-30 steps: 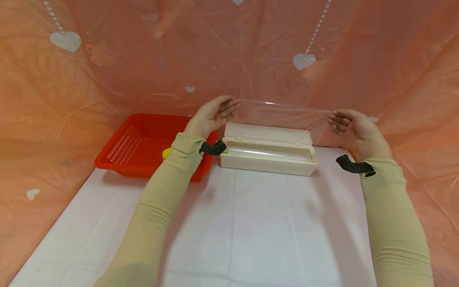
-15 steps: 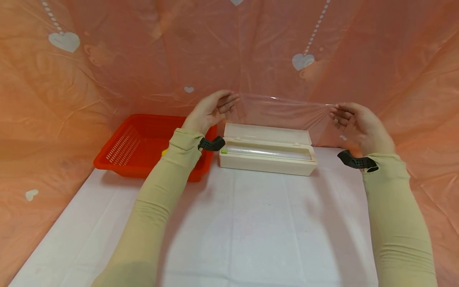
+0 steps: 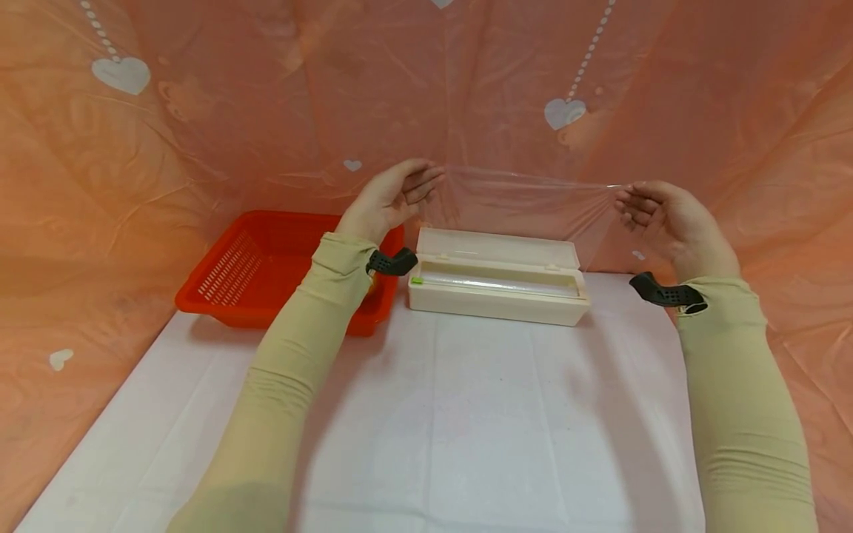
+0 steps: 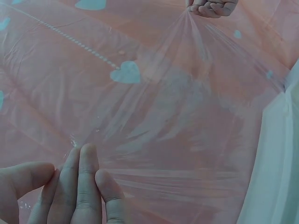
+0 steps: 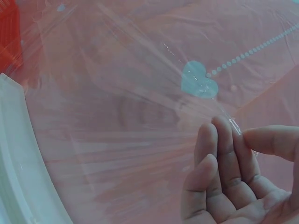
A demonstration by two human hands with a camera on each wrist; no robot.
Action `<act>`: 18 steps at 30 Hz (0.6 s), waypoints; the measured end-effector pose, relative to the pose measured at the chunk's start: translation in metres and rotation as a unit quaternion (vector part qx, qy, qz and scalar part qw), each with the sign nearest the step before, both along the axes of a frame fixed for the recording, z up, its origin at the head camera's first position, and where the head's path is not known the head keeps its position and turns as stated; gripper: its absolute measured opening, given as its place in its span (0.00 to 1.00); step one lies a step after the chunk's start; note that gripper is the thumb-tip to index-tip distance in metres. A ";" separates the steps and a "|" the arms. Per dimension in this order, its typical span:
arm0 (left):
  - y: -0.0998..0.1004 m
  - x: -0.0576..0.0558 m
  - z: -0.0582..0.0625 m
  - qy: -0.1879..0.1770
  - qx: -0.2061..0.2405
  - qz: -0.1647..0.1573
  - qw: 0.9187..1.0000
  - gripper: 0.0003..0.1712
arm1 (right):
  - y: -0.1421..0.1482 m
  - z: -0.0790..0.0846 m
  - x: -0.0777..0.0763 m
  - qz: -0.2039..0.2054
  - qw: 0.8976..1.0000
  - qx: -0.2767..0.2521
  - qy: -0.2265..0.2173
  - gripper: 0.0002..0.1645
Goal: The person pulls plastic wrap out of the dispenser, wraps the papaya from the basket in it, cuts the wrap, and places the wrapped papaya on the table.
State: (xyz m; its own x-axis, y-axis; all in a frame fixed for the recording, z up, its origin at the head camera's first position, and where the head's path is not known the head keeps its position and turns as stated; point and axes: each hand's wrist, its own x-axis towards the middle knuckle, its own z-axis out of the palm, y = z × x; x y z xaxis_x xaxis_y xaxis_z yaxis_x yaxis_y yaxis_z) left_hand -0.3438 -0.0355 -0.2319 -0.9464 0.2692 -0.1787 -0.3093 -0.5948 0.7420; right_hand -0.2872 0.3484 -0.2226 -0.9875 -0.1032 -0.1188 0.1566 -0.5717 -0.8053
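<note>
A sheet of clear plastic wrap (image 3: 526, 194) is stretched between my two hands, above and behind a cream dispenser box (image 3: 496, 309). My left hand (image 3: 392, 194) pinches its left corner between thumb and fingers. The right corner is pinched by my right hand (image 3: 676, 222), and creases fan out from that grip in the left wrist view. The box stands with its lid (image 3: 496, 246) tipped back, and a roll of wrap (image 3: 500, 284) lies inside. A small green piece (image 3: 417, 280) sits at the left end of the box's front edge.
Left of the box stands a red plastic basket (image 3: 226, 314), partly hidden by my left forearm; something yellowish inside barely shows. A white cloth (image 3: 493, 422) covers the table. An orange-pink curtain with hearts (image 3: 466, 89) hangs close behind and at the sides.
Both hands have risen, drawing the plastic wrap higher above the box. The right hand has also shifted slightly to the right. The box and basket have stayed in place.
</note>
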 end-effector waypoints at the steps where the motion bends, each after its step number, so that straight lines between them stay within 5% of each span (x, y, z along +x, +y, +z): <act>1: 0.000 0.000 0.001 0.000 0.001 0.000 1.000 0.24 | 0.000 0.001 0.000 0.001 1.000 -0.001 0.000 0.11; 18: -0.003 0.000 0.021 0.004 -0.008 0.005 1.000 0.23 | -0.001 0.017 -0.002 0.001 0.999 -0.043 0.001 0.09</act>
